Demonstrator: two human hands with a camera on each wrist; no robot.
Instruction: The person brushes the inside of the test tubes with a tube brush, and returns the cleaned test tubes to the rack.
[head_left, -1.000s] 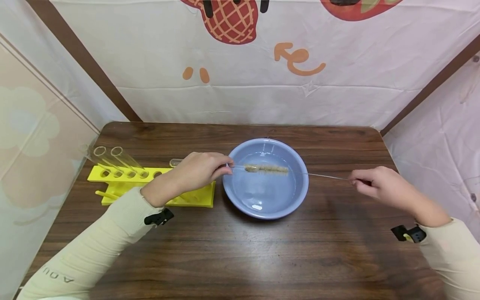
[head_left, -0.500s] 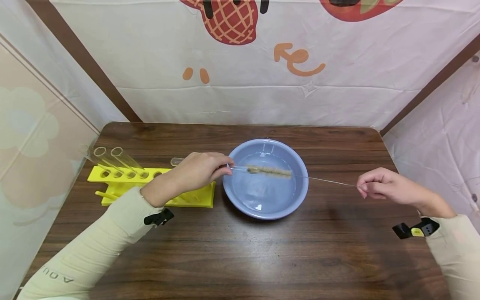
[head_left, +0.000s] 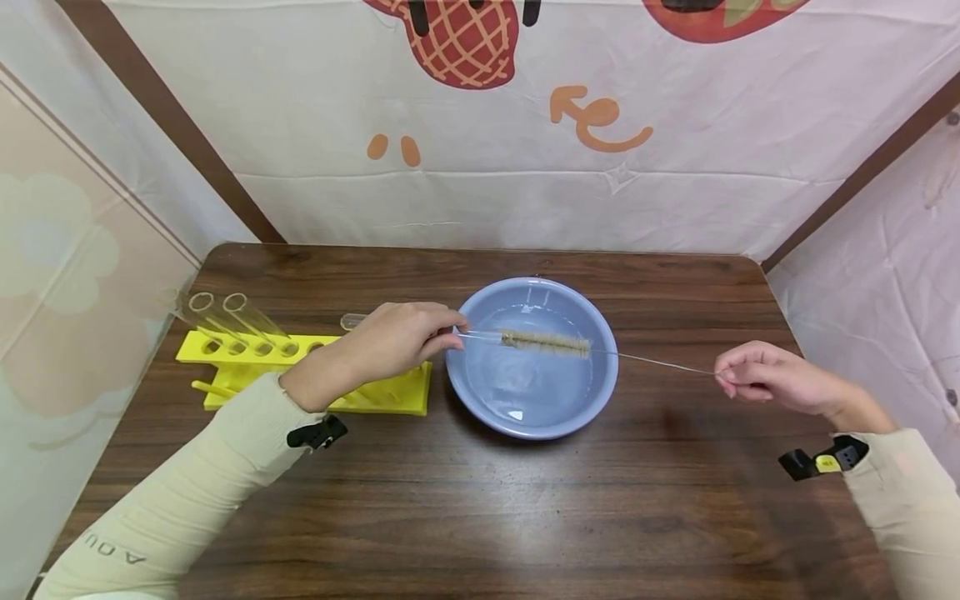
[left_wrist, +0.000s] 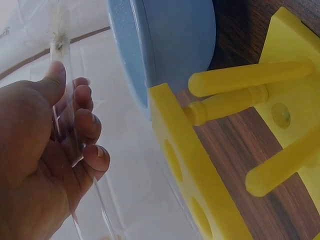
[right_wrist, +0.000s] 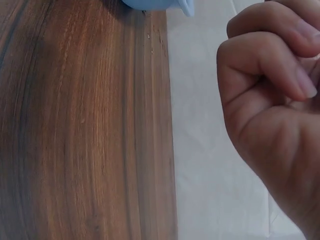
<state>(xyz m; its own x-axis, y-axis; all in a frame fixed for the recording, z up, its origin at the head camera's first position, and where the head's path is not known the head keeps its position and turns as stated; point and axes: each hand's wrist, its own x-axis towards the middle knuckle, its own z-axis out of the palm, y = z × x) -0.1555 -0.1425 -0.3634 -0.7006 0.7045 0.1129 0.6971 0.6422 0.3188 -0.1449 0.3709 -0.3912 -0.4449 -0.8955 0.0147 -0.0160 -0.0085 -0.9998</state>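
Note:
My left hand [head_left: 397, 340] grips a clear glass test tube [left_wrist: 64, 120], held roughly level with its mouth over the blue basin [head_left: 459, 392]. Fingers and thumb wrap the tube in the left wrist view, and its closed end sticks out past the palm. A test tube brush [head_left: 551, 343] with tan bristles lies in line with the tube; its tip is at the tube's mouth and most bristles show outside. My right hand [head_left: 783, 379], right of the basin, pinches the far end of the brush's thin wire handle [head_left: 660, 362]. In the right wrist view that hand's [right_wrist: 270, 80] fingers are curled.
A yellow test tube rack [head_left: 390, 396] stands left of the basin, partly behind my left forearm. Several glass tubes [head_left: 251, 321] lean in its left holes. Water fills the basin's bottom. A brown wooden table [head_left: 525, 517] lies beneath, with a printed white cloth [head_left: 300, 125] behind.
The brush has slid right, out of the tube, so more bristles show past its mouth. My right hand has moved slightly right and turned; the left hand stays in place.

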